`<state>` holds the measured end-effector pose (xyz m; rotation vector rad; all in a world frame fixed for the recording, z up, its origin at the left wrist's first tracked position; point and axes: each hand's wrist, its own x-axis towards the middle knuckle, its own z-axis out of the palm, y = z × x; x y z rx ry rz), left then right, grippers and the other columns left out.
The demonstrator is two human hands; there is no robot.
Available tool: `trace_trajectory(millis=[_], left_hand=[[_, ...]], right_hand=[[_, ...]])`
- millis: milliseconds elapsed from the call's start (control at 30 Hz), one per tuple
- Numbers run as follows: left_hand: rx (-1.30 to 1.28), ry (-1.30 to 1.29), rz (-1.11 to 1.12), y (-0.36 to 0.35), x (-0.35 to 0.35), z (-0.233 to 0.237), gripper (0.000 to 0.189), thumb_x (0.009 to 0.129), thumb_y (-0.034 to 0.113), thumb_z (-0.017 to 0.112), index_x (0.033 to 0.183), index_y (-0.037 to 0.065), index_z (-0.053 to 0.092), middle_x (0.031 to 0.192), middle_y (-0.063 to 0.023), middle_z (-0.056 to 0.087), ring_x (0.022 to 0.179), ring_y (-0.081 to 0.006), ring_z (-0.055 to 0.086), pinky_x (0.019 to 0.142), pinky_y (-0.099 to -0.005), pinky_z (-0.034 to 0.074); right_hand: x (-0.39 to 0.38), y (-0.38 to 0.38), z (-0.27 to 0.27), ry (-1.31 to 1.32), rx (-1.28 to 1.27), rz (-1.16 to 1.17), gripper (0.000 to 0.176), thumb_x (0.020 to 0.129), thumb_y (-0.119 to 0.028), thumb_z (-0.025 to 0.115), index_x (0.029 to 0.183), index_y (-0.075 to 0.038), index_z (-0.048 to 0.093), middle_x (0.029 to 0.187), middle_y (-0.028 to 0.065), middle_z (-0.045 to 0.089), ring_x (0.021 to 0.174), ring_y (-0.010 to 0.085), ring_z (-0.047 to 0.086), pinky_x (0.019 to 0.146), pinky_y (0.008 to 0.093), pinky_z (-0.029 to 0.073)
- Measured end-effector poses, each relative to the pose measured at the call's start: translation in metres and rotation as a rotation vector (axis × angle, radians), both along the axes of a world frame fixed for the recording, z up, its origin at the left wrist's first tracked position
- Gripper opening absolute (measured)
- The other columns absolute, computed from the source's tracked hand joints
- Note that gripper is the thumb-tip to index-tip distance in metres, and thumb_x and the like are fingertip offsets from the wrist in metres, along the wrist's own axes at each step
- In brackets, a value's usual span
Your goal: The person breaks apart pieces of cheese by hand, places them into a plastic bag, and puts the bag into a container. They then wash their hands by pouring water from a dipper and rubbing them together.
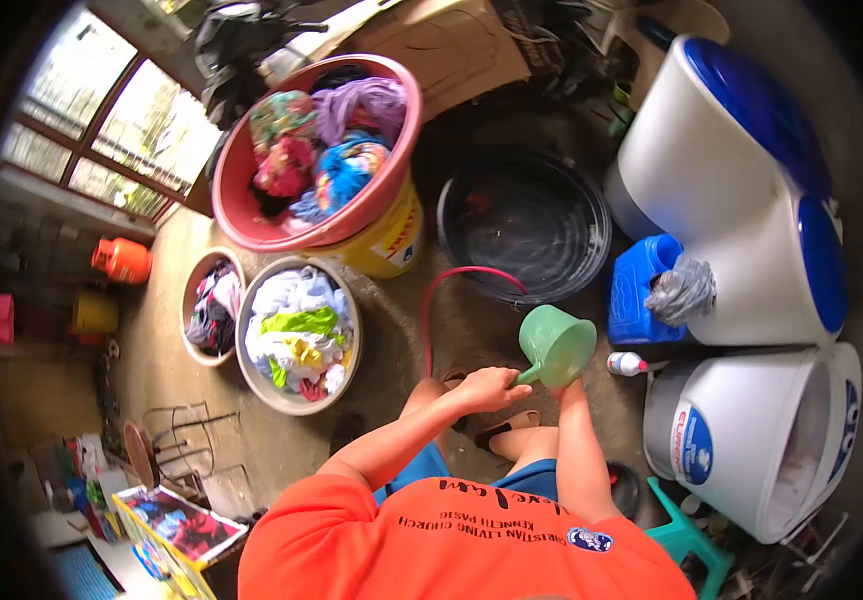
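Note:
My left hand (492, 390) is wrapped round the handle of a green water dipper (559, 345), held in front of my knees. My right hand (568, 390) is right at the dipper's near side, its fingers hidden behind the bowl. Beyond the dipper, a round black basin (524, 225) rests on the floor. A pink-red hose (430, 310) curves up from near my legs, its end over the basin's near rim.
A pink tub (404, 150) of clothes stands on a yellow container (392, 245). Two smaller laundry basins (350, 385) sit left. On the right are a blue jug (630, 300), a white bottle (626, 364), a white-and-blue washing machine (677, 165) and a white tub (742, 430). A teal stool (687, 535) is beside me.

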<state>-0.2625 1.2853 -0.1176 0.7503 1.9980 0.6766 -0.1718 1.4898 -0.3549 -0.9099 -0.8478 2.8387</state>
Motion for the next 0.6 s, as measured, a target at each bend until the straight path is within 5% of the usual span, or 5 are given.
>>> trace_trajectory(millis=[133, 267, 333, 433, 600], left_hand=[[-0.086, 0.100, -0.015, -0.031, 0.015, 0.066, 0.045, 0.089, 0.049, 0.051, 0.096, 0.006, 0.061, 0.081, -0.0187, 0.065, 0.080, -0.0370, 0.063, 0.069, -0.0486, 0.049], [-0.054, 0.115, 0.067, -0.055, 0.035, 0.105, 0.047, 0.089, 0.049, 0.049, 0.096, 0.005, 0.063, 0.081, -0.0206, 0.065, 0.078, -0.0394, 0.064, 0.068, -0.0504, 0.049], [0.016, -0.046, 0.221, -0.067, 0.044, 0.109, 0.044, 0.090, 0.046, 0.053, 0.095, 0.003, 0.062, 0.073, -0.0155, 0.063, 0.065, -0.0305, 0.063, 0.059, -0.0444, 0.049], [0.171, -0.489, 0.454, -0.085, 0.051, 0.115, 0.042, 0.091, 0.043, 0.057, 0.090, 0.001, 0.060, 0.058, -0.0031, 0.049, 0.046, -0.0132, 0.046, 0.040, -0.0330, 0.038], [0.375, -0.658, 0.737, -0.113, 0.098, 0.126, 0.041, 0.092, 0.045, 0.055, 0.082, 0.005, 0.054, 0.047, 0.0022, 0.035, 0.036, -0.0089, 0.034, 0.034, -0.0287, 0.026]], right_hand=[[0.000, -0.020, 0.057, 0.044, 0.187, 0.189, 0.035, 0.093, -0.029, 0.052, 0.122, -0.009, 0.052, 0.119, 0.0060, 0.056, 0.105, 0.0209, 0.055, 0.092, 0.0370, 0.046], [0.001, -0.044, 0.142, 0.090, 1.088, 0.434, 0.036, 0.091, -0.024, 0.056, 0.123, -0.008, 0.052, 0.119, 0.0076, 0.057, 0.107, 0.0224, 0.056, 0.093, 0.0373, 0.047], [0.005, -0.051, 0.175, 0.158, 1.545, 0.533, 0.037, 0.090, -0.022, 0.058, 0.123, -0.007, 0.053, 0.119, 0.0085, 0.058, 0.108, 0.0232, 0.057, 0.093, 0.0374, 0.047], [-0.013, -0.045, 0.184, -0.235, -0.028, 0.228, 0.034, 0.089, -0.018, 0.058, 0.120, -0.003, 0.055, 0.115, 0.0115, 0.061, 0.100, 0.0237, 0.061, 0.086, 0.0373, 0.052], [-0.018, -0.057, 0.204, -0.312, 0.023, 0.410, 0.025, 0.089, -0.014, 0.059, 0.109, 0.000, 0.058, 0.104, 0.0098, 0.064, 0.090, 0.0200, 0.064, 0.077, 0.0328, 0.055]])
